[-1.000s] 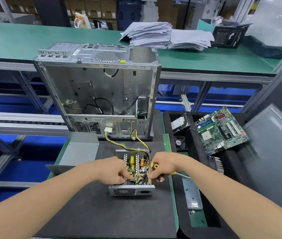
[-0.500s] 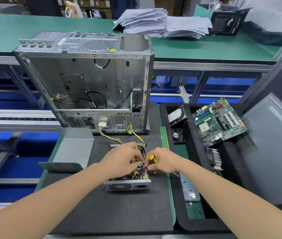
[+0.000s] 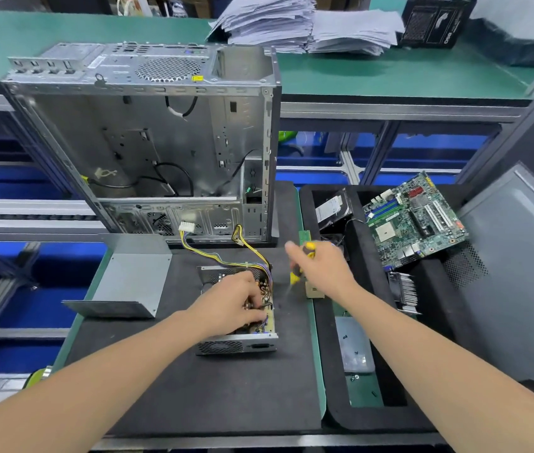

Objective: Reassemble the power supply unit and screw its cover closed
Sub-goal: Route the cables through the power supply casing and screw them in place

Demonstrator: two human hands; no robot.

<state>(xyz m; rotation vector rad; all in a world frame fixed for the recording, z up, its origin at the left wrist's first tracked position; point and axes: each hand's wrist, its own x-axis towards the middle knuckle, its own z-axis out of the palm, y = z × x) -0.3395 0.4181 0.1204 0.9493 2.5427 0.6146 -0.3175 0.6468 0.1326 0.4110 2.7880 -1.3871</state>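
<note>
On the black mat [image 3: 193, 387], head view, the power supply unit [image 3: 236, 346] lies open with its circuit board exposed, just in front of the computer case [image 3: 148, 142]. Its grey cover [image 3: 128, 279] rests to the left, apart from it.

The left hand [image 3: 231, 305] sits on the board with fingers curled down among the wiring; whether they pinch or merely press cannot be told. The right hand [image 3: 321, 273], blurred, grips a yellow-handled screwdriver [image 3: 298, 273] raised beside the unit.

Assessment:
- **Unit:** the steel shell looks rigid and fairly weighty, while the board components look fragile. Take hold by the outer walls only.
- **Cover:** it appears light and stiff, probably sharp-edged, and is best lifted by its folded sides.
- **Cable harness [image 3: 187, 227]:** it is limp and trails toward the case, so it risks being trapped under the cover.

Open mat lies near the person and between unit and cover. The mat edge and tray [image 3: 373, 420] crowd the right side.
</note>
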